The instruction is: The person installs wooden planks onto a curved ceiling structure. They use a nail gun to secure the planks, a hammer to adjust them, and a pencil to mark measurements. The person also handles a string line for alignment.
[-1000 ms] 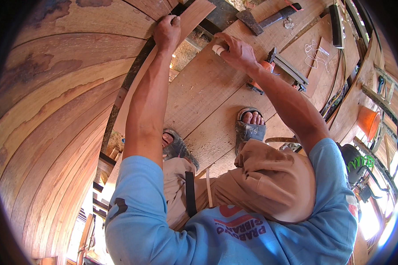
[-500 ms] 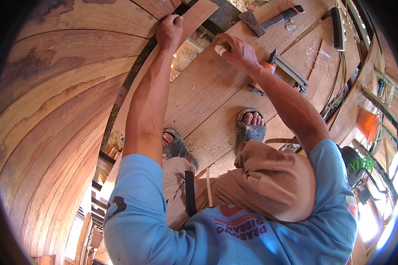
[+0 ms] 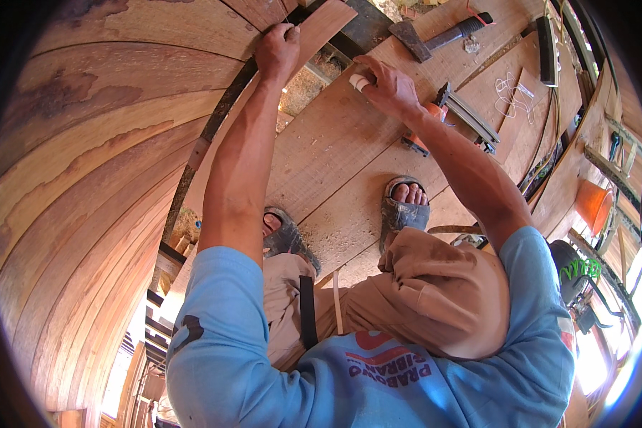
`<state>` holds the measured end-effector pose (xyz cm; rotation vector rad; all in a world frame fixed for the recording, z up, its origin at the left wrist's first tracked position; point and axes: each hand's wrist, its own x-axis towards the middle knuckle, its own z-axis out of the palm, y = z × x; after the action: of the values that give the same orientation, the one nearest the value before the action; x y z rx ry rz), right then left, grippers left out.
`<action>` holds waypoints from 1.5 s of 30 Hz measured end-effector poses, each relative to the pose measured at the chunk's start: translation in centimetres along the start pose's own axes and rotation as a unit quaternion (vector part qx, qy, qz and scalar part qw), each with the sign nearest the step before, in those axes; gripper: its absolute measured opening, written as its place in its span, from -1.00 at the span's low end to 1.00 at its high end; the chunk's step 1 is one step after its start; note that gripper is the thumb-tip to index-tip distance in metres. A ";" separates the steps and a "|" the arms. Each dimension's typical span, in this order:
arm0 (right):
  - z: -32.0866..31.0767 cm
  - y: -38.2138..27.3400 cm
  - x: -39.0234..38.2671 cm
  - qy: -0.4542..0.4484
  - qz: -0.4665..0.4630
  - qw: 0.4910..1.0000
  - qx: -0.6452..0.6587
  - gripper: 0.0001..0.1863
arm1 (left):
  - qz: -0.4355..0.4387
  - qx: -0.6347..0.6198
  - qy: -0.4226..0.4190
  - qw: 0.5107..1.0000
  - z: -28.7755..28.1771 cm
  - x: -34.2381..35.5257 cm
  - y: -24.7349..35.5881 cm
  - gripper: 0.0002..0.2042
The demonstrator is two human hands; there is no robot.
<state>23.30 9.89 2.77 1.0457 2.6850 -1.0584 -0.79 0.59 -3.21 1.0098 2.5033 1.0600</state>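
My left hand is closed on the edge of a long wooden strip that runs along the foot of the curved plank wall. Its thumb lies on top, and the fingers beneath are partly hidden. My right hand rests at the edge of a wide floor plank, its index finger stretched out apart from the thumb. A white band shows at the thumb; whether it is a wrap, I cannot make out. Near this hand lie a hammer and an orange power tool, partly behind my forearm.
A gap with debris lies between strip and floor planks. Toward the right are white string, a dark-edged bar, cables, an orange container and a machine with a green coil. My sandalled feet stand on the planks.
The wooden strip and my left hand have shifted very slightly to the right in the picture. My right hand stays at the plank edge, nearly unmoved.
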 end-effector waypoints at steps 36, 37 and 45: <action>-0.3 -0.3 0.1 -0.018 0.012 1.000 -0.010 -0.37 | 0.007 -0.007 0.006 1.000 0.3 -0.1 -0.6 -0.67; -0.2 -0.2 0.2 -0.016 0.013 1.000 -0.010 -0.38 | 0.007 -0.007 0.006 1.000 0.3 -0.1 -0.5 -0.67; 0.2 0.1 0.2 0.002 -0.007 1.000 0.003 -0.46 | 0.008 0.011 0.014 1.000 0.2 0.0 -0.5 -0.68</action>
<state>23.24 9.94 2.51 1.0332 2.6967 -1.0694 -0.91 0.43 -3.74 1.0299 2.5383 1.0595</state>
